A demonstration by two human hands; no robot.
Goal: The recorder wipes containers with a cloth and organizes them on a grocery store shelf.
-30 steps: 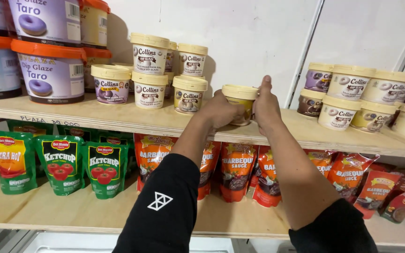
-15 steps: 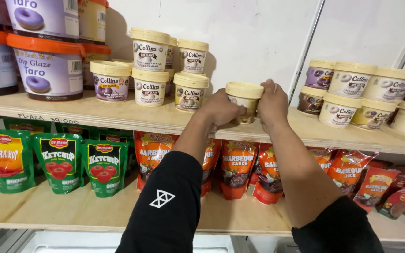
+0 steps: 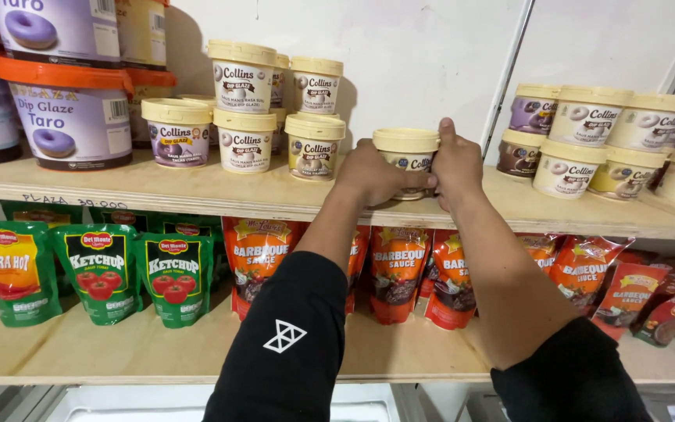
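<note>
Two wooden shelves fill my view: the upper shelf point(image 3: 197, 191) carries big purple-labelled tubs point(image 3: 68, 109) at the far left and clusters of small cream-lidded glaze cups point(image 3: 244, 117), while the lower shelf point(image 3: 119, 352) holds green ketchup pouches point(image 3: 95, 270) and orange sauce pouches point(image 3: 396, 270). My left hand point(image 3: 376, 173) and right hand point(image 3: 456, 166) both grasp one small cream-lidded cup point(image 3: 408, 152) from either side, standing near the upper shelf's front edge.

A small tub point(image 3: 406, 150) stands on the upper shelf point(image 3: 197, 191), between tub clusters point(image 3: 263, 117) left and right, pouches point(image 3: 400, 266) below.
</note>
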